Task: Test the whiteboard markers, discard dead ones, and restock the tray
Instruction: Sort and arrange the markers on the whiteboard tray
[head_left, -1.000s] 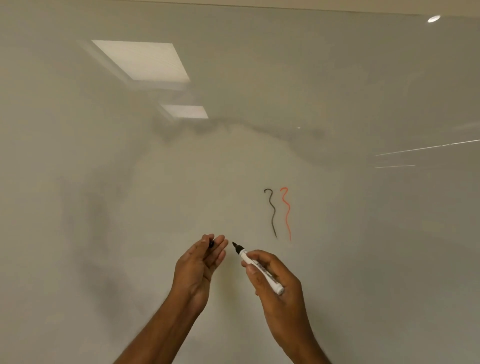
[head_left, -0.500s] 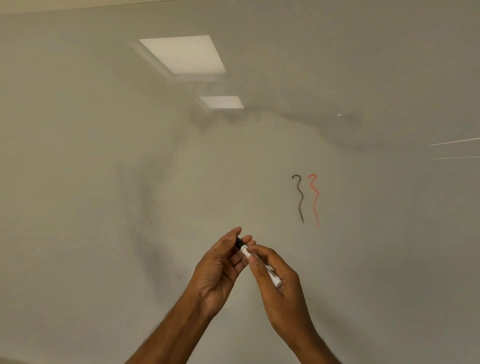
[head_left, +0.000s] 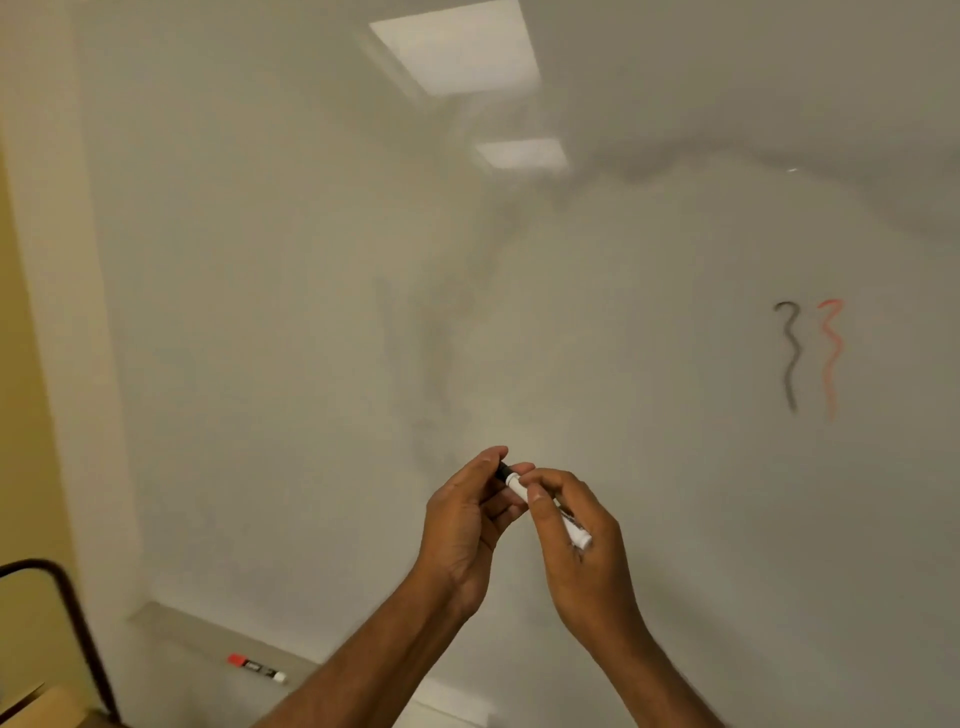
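A white-barrelled black marker (head_left: 569, 522) is held in front of the whiteboard (head_left: 311, 312). My right hand (head_left: 582, 545) grips its barrel. My left hand (head_left: 467, 514) pinches the black cap (head_left: 503, 471) at the marker's tip end, the cap touching the barrel. On the board at the right are a black squiggle (head_left: 789, 358) and a red squiggle (head_left: 830, 358). A red-capped marker (head_left: 257, 667) lies on the grey tray (head_left: 208, 636) along the board's lower edge at the left.
A dark curved chair frame (head_left: 67, 613) stands at the lower left beside a yellow wall (head_left: 21, 415). A brown cardboard edge (head_left: 36, 701) shows in the bottom left corner. Ceiling lights reflect in the board's upper part.
My hands came together: the cap in my left hand met the bare marker tip held by my right. The view turned left and down, bringing the tray and the red marker into sight.
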